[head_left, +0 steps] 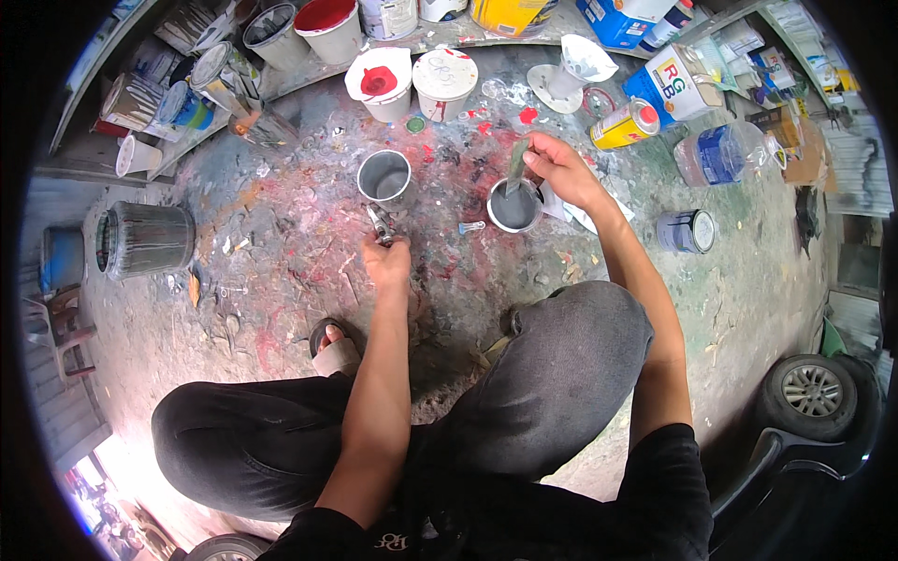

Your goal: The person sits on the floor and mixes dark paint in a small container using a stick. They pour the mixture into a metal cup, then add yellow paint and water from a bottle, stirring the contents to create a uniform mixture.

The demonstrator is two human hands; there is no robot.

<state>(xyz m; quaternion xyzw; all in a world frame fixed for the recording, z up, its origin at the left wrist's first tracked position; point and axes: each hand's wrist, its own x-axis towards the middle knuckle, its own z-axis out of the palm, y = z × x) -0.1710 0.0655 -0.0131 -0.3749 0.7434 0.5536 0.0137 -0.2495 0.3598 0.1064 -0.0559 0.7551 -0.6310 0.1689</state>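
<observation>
My left hand [388, 257] is closed round a metal tool [381, 222] that looks like a spray gun, with an open grey cup [383, 176] at its top end. My right hand [561, 170] pinches a flat greenish stick [518, 159], whose lower end is in a cup of grey paint [513, 212] on the stained floor. Scraps of white paper [585, 210] lie under and beside that paint cup. A small clear plastic item [471, 227] lies just left of it.
Tubs [444, 84], a white funnel-like holder [561, 84], a yellow can [625, 126], a blue-and-white box [672, 84], a jug [716, 154] and a tin [686, 232] stand around. A drum [145, 240] is at left, a tyre [810, 397] at right, crowded shelves [271, 79] behind.
</observation>
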